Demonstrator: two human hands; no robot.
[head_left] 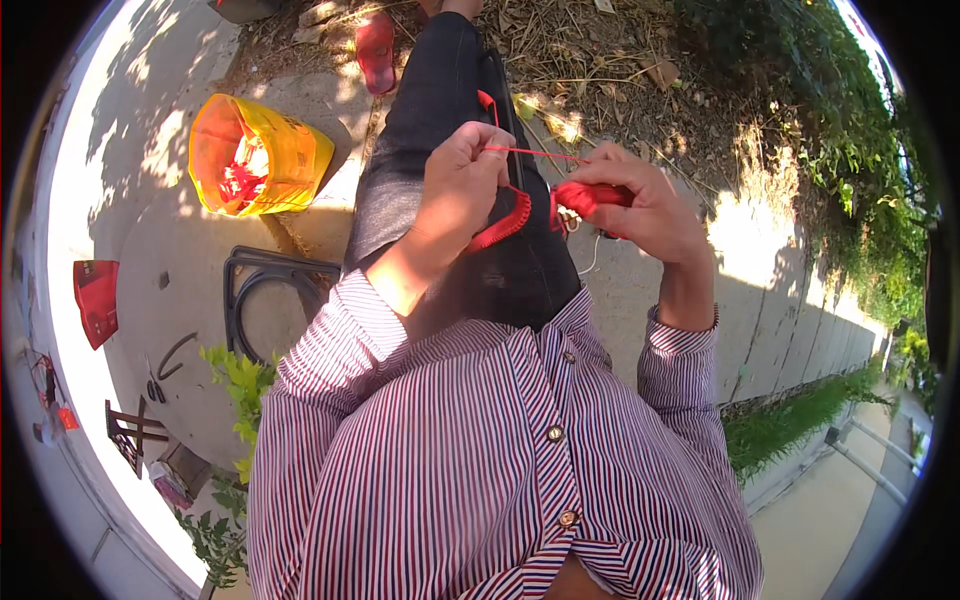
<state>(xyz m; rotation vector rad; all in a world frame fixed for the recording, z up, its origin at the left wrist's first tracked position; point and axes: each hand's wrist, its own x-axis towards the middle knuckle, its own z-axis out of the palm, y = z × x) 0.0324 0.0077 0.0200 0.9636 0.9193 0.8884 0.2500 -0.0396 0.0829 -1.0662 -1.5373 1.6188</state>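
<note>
A strand of red cord point(540, 154) runs taut between my two hands above my dark-trousered lap. My left hand point(465, 175) is closed, its fingers pinching the strand beside a dark, thin bar point(512, 120) that lies along my leg. Below that hand curves a piece wound closely with red cord point(507, 226); more red shows just beyond my fingers. My right hand point(640, 198) is closed round a bundle of red cord point(585, 197), its fingers also on the strand. Small pale loops hang under the bundle; what they belong to is unclear.
On the ground to the left stand a yellow bag point(310, 165) with red pieces inside, a dark tubular frame point(235, 290) and a red object point(97, 300). Scissors point(155, 388) lie farther left. A red shoe point(375, 55) rests ahead, near dry leaves. Plants point(840, 150) grow at right.
</note>
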